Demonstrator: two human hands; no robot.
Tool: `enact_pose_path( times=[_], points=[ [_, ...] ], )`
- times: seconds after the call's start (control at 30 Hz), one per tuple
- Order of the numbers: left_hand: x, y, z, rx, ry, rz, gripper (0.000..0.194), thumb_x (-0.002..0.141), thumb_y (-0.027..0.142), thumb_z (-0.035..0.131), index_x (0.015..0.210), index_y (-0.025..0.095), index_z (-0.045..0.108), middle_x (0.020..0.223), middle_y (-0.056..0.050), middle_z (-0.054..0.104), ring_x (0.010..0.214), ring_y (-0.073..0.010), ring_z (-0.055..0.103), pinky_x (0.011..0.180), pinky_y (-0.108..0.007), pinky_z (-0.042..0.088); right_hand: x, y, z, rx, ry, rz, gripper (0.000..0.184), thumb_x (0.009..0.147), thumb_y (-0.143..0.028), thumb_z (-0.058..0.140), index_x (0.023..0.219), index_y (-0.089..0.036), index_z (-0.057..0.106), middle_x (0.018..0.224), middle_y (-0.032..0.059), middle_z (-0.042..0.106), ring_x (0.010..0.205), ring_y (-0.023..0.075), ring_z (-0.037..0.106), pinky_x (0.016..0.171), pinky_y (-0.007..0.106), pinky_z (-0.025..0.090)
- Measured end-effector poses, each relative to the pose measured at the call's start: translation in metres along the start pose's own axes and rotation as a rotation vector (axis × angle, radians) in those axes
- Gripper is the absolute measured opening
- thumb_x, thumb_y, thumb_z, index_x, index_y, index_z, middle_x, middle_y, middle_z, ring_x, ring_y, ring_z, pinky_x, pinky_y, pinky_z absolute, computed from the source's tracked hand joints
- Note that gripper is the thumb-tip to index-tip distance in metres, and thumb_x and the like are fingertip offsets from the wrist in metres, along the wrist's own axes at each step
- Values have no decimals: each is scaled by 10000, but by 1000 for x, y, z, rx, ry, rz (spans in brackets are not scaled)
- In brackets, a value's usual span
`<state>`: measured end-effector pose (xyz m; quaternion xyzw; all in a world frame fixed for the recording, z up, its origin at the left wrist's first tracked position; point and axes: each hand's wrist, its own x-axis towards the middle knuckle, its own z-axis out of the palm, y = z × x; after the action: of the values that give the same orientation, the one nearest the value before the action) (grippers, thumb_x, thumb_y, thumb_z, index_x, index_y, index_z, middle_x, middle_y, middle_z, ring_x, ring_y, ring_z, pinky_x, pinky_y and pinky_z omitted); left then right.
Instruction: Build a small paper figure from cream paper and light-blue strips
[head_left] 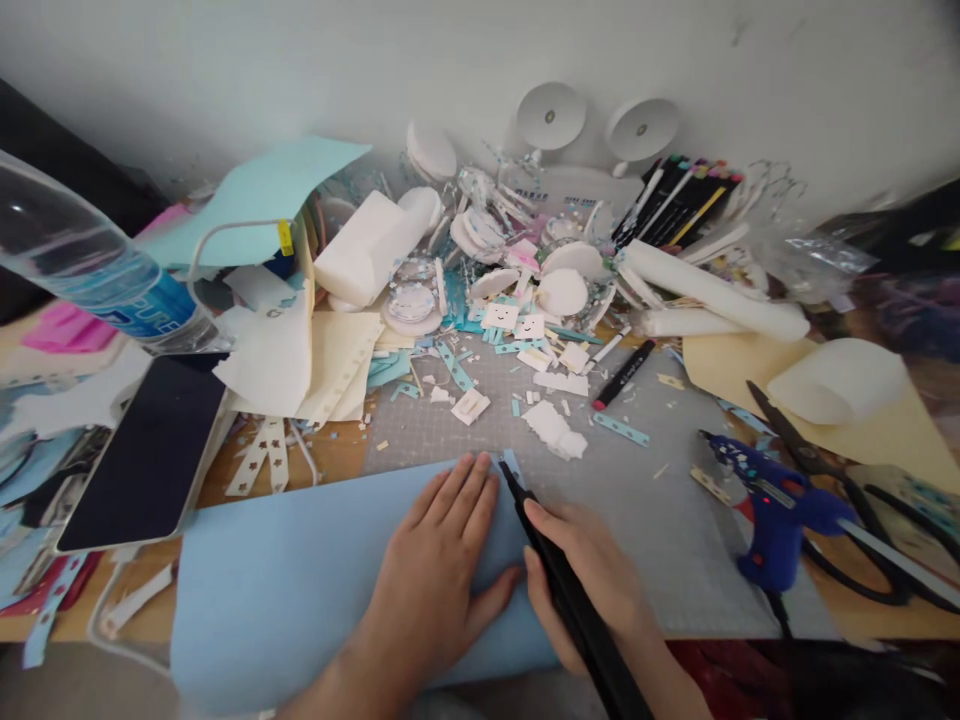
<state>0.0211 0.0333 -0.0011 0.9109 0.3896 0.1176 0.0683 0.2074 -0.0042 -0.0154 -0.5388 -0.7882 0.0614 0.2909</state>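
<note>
My left hand (444, 540) lies flat on a sheet of light blue paper (277, 580), fingers stretched toward its far edge and thumb to the right. In my right hand (600, 590) is a long black hand tool (559, 570) with a narrow dark tip; its exact kind does not show clearly. That tip meets the far right edge of the blue paper, just beside my left fingertips. A small punched-looking strip of blue shows at that edge. The paper rests partly on a grey cutting mat (660, 530) and overhangs the table's front edge.
At right lie a blue glue gun (780, 520) and large black scissors (817, 470). A black marker (624, 375) and paper scraps (555, 428) litter the mat. Left stand a phone (146, 450) and water bottle (97, 265). Paper rolls (712, 290) and white discs (562, 292) crowd the back.
</note>
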Motion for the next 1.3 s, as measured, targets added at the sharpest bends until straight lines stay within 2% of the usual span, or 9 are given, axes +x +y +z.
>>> enact_pose_path(
  times=[0.13, 0.37, 0.5, 0.67, 0.73, 0.83, 1.03, 1.2, 1.3],
  points=[
    [-1, 1, -1, -5, -6, -11, 661, 907, 460, 518, 1431, 73, 407, 1537, -145, 368, 1421, -277, 359, 1117, -429, 384, -13, -3, 0, 31, -29, 23, 376, 898, -174, 487, 1273, -194, 464, 959, 105, 667, 871, 238, 664, 702, 360, 596],
    [-2, 2, -2, -15, -35, -38, 653, 907, 476, 520, 1422, 86, 428, 1543, -142, 359, 1426, -280, 349, 1136, -448, 371, -33, -14, -3, 24, 32, 61, 353, 907, -187, 488, 1258, -228, 465, 970, 98, 673, 891, 244, 667, 725, 361, 586],
    [-3, 2, -2, -15, -51, -35, 658, 916, 482, 506, 1431, 83, 418, 1551, -144, 345, 1435, -282, 330, 1149, -452, 350, -49, -16, -4, 48, 35, 57, 405, 901, -198, 503, 1301, -235, 451, 989, 84, 678, 922, 242, 664, 763, 363, 581],
    [-5, 1, -3, 9, -52, -11, 640, 951, 480, 453, 1481, 135, 356, 1574, -135, 295, 1450, -275, 297, 1156, -443, 326, -69, -18, 2, 20, 134, 57, 291, 905, -247, 482, 1187, -244, 552, 861, 50, 675, 784, 203, 668, 657, 293, 572],
    [-1, -1, -3, 20, -65, 7, 619, 964, 467, 435, 1487, 149, 345, 1575, -132, 293, 1450, -267, 298, 1158, -437, 318, -68, -21, -1, 21, 159, 96, 294, 910, -222, 458, 1191, -248, 538, 918, 54, 679, 844, 200, 671, 707, 299, 570],
    [14, -7, -4, 38, -75, 17, 601, 968, 456, 436, 1478, 147, 361, 1561, -140, 325, 1442, -268, 314, 1155, -444, 315, -56, -21, -14, 27, 176, 72, 330, 910, -200, 467, 1235, -244, 503, 997, 64, 683, 920, 205, 672, 786, 325, 569],
    [51, -18, 0, 70, -29, -11, 569, 969, 421, 449, 1440, 104, 416, 1538, -179, 355, 1434, -285, 326, 1151, -457, 320, -27, -7, -36, 20, 242, 54, 341, 911, -210, 504, 1251, -191, 498, 1019, 98, 665, 939, 216, 666, 803, 347, 572],
    [47, -20, 4, 40, -35, 16, 481, 990, 292, 413, 1447, 141, 413, 1534, -119, 388, 1431, -230, 339, 1162, -406, 319, -24, -2, -29, 50, 202, 76, 313, 911, -201, 492, 1223, -195, 513, 1015, 87, 665, 942, 200, 665, 813, 337, 571],
    [41, -21, 4, 14, -39, 25, 482, 997, 296, 399, 1456, 149, 400, 1543, -111, 375, 1439, -223, 323, 1168, -405, 311, -22, -3, -21, 67, 181, 74, 304, 916, -203, 478, 1219, -202, 509, 1012, 85, 664, 946, 197, 661, 821, 341, 569]
  ],
)
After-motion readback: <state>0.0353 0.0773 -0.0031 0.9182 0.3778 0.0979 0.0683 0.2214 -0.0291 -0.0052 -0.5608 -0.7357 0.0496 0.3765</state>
